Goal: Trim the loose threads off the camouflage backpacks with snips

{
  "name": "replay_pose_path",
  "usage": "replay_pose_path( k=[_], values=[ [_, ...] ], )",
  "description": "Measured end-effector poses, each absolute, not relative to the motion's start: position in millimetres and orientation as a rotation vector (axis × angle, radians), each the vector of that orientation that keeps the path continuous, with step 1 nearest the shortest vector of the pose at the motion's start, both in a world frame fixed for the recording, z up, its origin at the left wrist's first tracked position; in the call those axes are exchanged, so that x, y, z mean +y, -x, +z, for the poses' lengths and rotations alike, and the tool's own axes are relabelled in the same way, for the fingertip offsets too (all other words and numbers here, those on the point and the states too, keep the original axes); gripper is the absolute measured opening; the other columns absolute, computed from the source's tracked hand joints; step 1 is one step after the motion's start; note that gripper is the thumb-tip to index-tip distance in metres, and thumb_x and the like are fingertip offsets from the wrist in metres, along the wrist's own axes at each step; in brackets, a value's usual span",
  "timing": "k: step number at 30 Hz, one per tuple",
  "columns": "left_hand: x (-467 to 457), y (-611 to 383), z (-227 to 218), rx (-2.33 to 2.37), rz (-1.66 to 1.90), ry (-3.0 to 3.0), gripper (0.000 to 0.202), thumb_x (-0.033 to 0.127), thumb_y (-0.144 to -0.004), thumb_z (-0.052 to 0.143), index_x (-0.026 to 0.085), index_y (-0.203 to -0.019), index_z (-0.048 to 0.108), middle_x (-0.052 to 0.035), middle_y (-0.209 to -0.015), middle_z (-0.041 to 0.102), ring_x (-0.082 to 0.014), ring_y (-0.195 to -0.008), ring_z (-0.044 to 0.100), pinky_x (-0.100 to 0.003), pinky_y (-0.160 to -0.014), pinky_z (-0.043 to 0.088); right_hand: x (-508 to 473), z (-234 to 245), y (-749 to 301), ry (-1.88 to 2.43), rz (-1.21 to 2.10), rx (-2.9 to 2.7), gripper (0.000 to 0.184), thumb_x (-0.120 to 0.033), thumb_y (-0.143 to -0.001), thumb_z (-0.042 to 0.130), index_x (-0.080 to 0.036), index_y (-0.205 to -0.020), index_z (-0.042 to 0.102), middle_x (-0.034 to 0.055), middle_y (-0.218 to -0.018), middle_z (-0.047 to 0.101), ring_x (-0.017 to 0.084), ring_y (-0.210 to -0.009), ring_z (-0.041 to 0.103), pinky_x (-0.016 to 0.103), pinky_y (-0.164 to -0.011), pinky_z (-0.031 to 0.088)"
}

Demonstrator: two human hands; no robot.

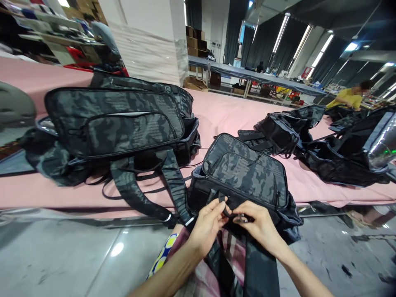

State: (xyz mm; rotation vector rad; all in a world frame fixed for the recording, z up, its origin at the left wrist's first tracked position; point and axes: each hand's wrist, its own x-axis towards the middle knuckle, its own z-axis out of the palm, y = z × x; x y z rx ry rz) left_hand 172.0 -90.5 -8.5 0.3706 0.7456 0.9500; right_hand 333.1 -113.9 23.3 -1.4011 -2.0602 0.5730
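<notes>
A black and grey camouflage backpack (247,173) lies on the pink table edge in front of me, straps hanging over my lap. At its near side my left hand (210,220) is closed, pinching a short black webbing strap (222,198) between thumb and fingers. Just to the right, my right hand (258,222) is closed around a small dark tool with a shiny metal part (244,218), perhaps thread snips; the fingers hide most of it. Its fingertips are close to the strap; whether they touch it I cannot tell.
Larger camouflage bags (123,123) are stacked at the left, shoulder straps (133,189) hanging off the pink table (216,111). More open bags (340,156) lie at the right. A person in yellow (349,97) works at the far right; another person (105,37) bends at the back left.
</notes>
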Motion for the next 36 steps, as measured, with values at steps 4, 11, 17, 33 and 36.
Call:
replay_pose_path(
  k=[4, 11, 17, 33, 36],
  values=[
    [-87.2, -171.0, -6.9, 0.852, 1.019, -0.633, 0.024, 0.033, -0.064, 0.072, 0.016, -0.08, 0.066, 0.0003, -0.064, 0.058, -0.0099, -0.063, 0.051, -0.02, -0.065, 0.041, -104.9, 26.8, -332.4, 1.619, 0.365, -1.97, 0.029, -0.035, -0.081, 0.057, -0.022, -0.107, 0.055, 0.0037, -0.093, 0.064, 0.019, -0.084, 0.061, 0.028, -0.072, 0.044],
    [-87.1, -169.3, -15.3, 0.929, 1.014, -0.831, 0.016, 0.03, -0.069, 0.065, 0.015, -0.066, 0.064, -0.0005, -0.063, 0.055, -0.0117, -0.064, 0.047, -0.021, -0.063, 0.037, -95.5, 19.2, -329.2, 1.576, 0.246, -2.109, 0.017, -0.034, -0.088, 0.048, -0.021, -0.093, 0.057, 0.0028, -0.079, 0.064, 0.016, -0.071, 0.059, 0.026, -0.064, 0.04],
    [-86.1, -169.6, -16.3, 0.915, 1.006, -0.808, 0.017, 0.032, -0.07, 0.065, 0.015, -0.073, 0.065, -0.0005, -0.064, 0.056, -0.0109, -0.064, 0.047, -0.021, -0.063, 0.037, -96.6, 19.5, -330.4, 1.542, 0.195, -2.064, 0.019, -0.034, -0.089, 0.046, -0.021, -0.089, 0.06, 0.003, -0.078, 0.065, 0.015, -0.07, 0.058, 0.025, -0.064, 0.041],
    [-98.8, -171.5, -26.4, 0.752, 0.889, -0.445, 0.034, 0.034, -0.063, 0.075, 0.01, -0.084, 0.061, -0.0064, -0.08, 0.061, -0.0132, -0.066, 0.059, -0.022, -0.055, 0.046, -97.6, 18.9, -336.2, 1.553, 0.377, -2.001, 0.015, -0.031, -0.086, 0.051, -0.021, -0.09, 0.062, 0.0008, -0.079, 0.065, 0.014, -0.071, 0.059, 0.024, -0.065, 0.042],
    [-94.2, -171.2, -18.7, 0.725, 0.885, -0.5, 0.033, 0.035, -0.065, 0.073, 0.01, -0.084, 0.063, -0.0069, -0.079, 0.061, -0.0136, -0.067, 0.058, -0.022, -0.055, 0.047, -99.3, 19.0, -332.2, 1.474, 0.243, -2.109, 0.016, -0.03, -0.087, 0.05, -0.019, -0.09, 0.061, 0.0028, -0.079, 0.065, 0.015, -0.071, 0.057, 0.025, -0.066, 0.042]
  ],
)
